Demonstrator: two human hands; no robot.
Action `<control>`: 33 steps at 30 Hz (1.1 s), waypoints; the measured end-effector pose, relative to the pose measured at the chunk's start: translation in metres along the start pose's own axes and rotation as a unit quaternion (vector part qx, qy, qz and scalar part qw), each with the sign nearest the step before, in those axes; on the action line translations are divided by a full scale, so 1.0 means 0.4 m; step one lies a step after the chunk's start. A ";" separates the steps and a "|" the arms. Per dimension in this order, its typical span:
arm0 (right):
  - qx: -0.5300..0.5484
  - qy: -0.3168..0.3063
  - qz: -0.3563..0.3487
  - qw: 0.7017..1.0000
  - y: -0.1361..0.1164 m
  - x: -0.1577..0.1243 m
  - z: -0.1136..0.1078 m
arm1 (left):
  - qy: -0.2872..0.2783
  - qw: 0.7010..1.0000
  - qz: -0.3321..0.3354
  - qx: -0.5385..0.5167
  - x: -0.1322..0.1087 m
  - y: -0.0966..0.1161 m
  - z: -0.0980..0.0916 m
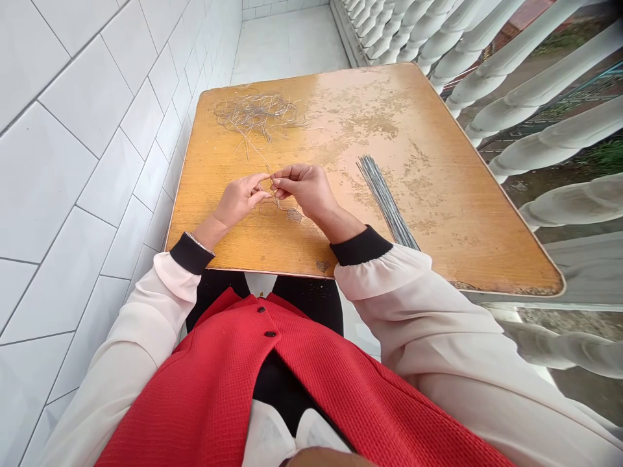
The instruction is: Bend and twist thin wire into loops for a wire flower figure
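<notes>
My left hand (238, 200) and my right hand (309, 189) meet over the near part of the table, both with fingertips pinched together. A thin wire (264, 160) passes between them, and part of it curls below the fingers. One end of it seems to run up toward a loose tangle of thin wire (260, 111) at the table's far left. To the right of my right hand lies a bundle of straight grey wires (387, 201), side by side and slanting toward my right sleeve. The fingertips hide exactly how the wire is gripped.
The wooden table (467, 220) has a worn, peeling top and rounded corners. A white tiled wall (82, 188) runs close along the left. White balusters (540, 143) line the right side, and pale floor (287, 39) shows beyond the far edge.
</notes>
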State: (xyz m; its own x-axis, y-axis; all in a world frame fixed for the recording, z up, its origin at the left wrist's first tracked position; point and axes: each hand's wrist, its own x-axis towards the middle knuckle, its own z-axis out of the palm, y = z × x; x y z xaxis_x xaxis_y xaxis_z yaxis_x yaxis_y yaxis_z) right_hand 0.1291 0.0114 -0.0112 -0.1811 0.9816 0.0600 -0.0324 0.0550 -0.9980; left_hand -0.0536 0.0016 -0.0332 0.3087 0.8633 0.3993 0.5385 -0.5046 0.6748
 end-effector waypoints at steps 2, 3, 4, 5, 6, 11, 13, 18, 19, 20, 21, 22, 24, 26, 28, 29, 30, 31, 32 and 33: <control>0.003 -0.005 0.003 1.000 -0.001 -0.001 0.002 | 0.003 1.000 -0.002 -0.002 0.002 -0.005 -0.001; 0.004 -0.005 0.004 1.000 -0.001 -0.001 0.003 | 0.004 1.000 -0.003 -0.005 0.004 -0.008 -0.001; 0.004 -0.004 0.005 1.000 -0.001 -0.001 0.003 | 0.005 1.000 -0.006 -0.011 0.006 -0.011 0.000; 0.003 -0.001 0.006 1.000 -0.001 -0.001 0.004 | 0.006 1.000 -0.011 -0.021 0.008 -0.014 0.000; 0.002 0.003 0.006 1.000 -0.001 -0.001 0.004 | 0.009 0.999 -0.018 -0.034 0.011 -0.015 0.001; 0.012 0.030 0.010 0.999 -0.003 -0.001 0.001 | 0.020 0.981 -0.114 -0.154 0.018 0.012 -0.005; 0.012 0.031 0.010 0.999 -0.003 -0.002 0.001 | 0.016 0.964 -0.171 -0.205 0.018 0.037 -0.013; 0.014 0.004 0.025 1.000 -0.007 -0.009 0.006 | 0.032 0.936 -0.226 -0.269 0.018 0.079 -0.031; 0.015 -0.004 0.028 0.999 -0.010 -0.011 0.006 | 0.038 0.933 -0.229 -0.275 0.018 0.082 -0.033; 0.016 -0.009 0.031 0.999 -0.013 -0.013 0.005 | 0.042 0.931 -0.232 -0.278 0.018 0.084 -0.034; 0.017 -0.014 0.032 0.999 -0.017 -0.015 0.003 | 0.045 0.930 -0.235 -0.279 0.019 0.084 -0.035; 0.017 -0.017 0.032 0.999 -0.021 -0.017 0.002 | 0.047 0.930 -0.237 -0.278 0.019 0.084 -0.035; 0.015 -0.019 0.031 0.999 -0.028 -0.020 -0.002 | 0.046 0.933 -0.234 -0.270 0.020 0.081 -0.034; 0.010 -0.019 0.029 0.999 -0.034 -0.023 -0.004 | 0.043 0.938 -0.228 -0.258 0.020 0.078 -0.031; 0.005 -0.022 0.030 0.999 -0.037 -0.024 -0.003 | 0.039 0.943 -0.222 -0.244 0.021 0.074 -0.028; 0.004 -0.024 0.030 0.999 -0.038 -0.024 -0.002 | 0.037 0.946 -0.220 -0.237 0.021 0.073 -0.026; 0.003 -0.027 0.029 0.999 -0.038 -0.024 -0.001 | 0.036 0.949 -0.217 -0.228 0.021 0.071 -0.024; 0.002 -0.029 0.027 0.999 -0.037 -0.024 0.001 | 0.036 0.952 -0.213 -0.219 0.020 0.070 -0.023; 0.000 -0.030 0.025 0.999 -0.036 -0.023 0.002 | 0.034 0.955 -0.208 -0.209 0.020 0.068 -0.021; -0.001 -0.030 0.025 0.999 -0.033 -0.021 0.004 | 0.034 0.959 -0.200 -0.199 0.019 0.067 -0.018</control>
State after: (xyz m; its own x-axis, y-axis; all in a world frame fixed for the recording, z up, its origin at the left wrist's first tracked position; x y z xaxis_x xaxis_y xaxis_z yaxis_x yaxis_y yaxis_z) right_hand 0.1296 0.0021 0.0016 -0.2417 0.9703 0.0117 -0.0194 0.0072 -0.9998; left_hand -0.0427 -0.0054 -0.0076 0.0812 0.9927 0.0895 0.2581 -0.1077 0.9601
